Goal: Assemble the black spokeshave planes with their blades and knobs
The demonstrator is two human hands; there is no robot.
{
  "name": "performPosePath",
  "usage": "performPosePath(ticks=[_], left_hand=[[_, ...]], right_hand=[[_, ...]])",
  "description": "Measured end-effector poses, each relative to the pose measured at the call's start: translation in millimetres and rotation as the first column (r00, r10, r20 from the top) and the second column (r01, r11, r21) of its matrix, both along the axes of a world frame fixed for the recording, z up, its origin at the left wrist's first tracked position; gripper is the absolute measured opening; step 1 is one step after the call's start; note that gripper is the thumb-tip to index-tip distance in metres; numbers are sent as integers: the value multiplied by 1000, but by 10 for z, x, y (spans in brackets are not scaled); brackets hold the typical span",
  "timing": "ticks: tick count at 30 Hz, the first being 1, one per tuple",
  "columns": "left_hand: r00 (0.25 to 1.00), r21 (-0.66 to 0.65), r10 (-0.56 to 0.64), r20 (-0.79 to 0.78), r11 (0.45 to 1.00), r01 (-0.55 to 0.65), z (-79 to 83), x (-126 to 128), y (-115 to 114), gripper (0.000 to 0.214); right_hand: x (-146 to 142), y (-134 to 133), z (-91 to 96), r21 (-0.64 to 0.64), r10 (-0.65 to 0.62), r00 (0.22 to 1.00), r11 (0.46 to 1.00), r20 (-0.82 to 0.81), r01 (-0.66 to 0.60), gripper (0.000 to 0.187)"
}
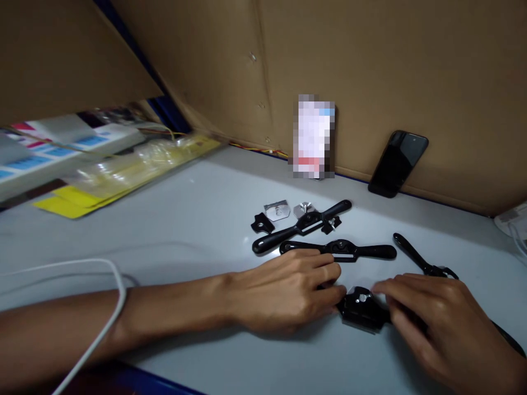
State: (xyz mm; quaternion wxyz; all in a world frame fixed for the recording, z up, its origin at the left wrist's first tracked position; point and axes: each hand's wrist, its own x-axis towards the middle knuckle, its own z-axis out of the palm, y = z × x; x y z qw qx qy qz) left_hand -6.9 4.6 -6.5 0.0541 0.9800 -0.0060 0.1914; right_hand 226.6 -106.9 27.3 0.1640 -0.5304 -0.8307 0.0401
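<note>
My left hand [288, 293] is closed around the left end of a black spokeshave [360, 311] just above the grey table. My right hand [440, 323] curls over its other handle, index fingertip beside the silver screw [363, 298] on the cap. A metal blade edge shows along the spokeshave's near side. Just beyond my left fingers lies a bare spokeshave body [341, 249]. Behind it is a second body [284, 236], with a steel blade [276, 210], a black lever cap [262, 223] and another cap with a screw [331, 224] around it.
Another black spokeshave [411, 253] lies partly behind my right hand. A blurred-out phone-like screen [313, 137] and a dark phone [398, 163] lean on the cardboard wall [453, 82]. Yellow sheets with plastic bags [123, 175] lie left. A white cable [117, 280] crosses my left forearm.
</note>
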Motion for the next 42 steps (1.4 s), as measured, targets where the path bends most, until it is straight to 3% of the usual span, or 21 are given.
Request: performPosePath(ticks=[6,10,16,24,38,42], left_hand=[[1000,10,8,-30,1000,-8,12,-3,-3,23],[1000,15,8,8,1000,-8,11,5,-2,24],[1000,15,8,10,1000,-8,-6,16,-4,20],[1000,50,17,12,999,-17,26,19,-3,14],[998,-12,9,-58,1000,-9,28,16,0,18],[996,-61,42,-84,997,-47,10,12,-5,14]], right_hand=[[-83,9,51,73,98,992,993,-84,-92,32],[-71,28,41,146,49,998,988,32,-54,32],[-135,10,-19,37,103,995,994,-15,-102,36],[-140,12,-3,196,44,989,978,141,-71,34],[-86,68,-61,64,118,983,990,139,-128,26],[-125,41,-113,117,103,969,984,226,-132,24]])
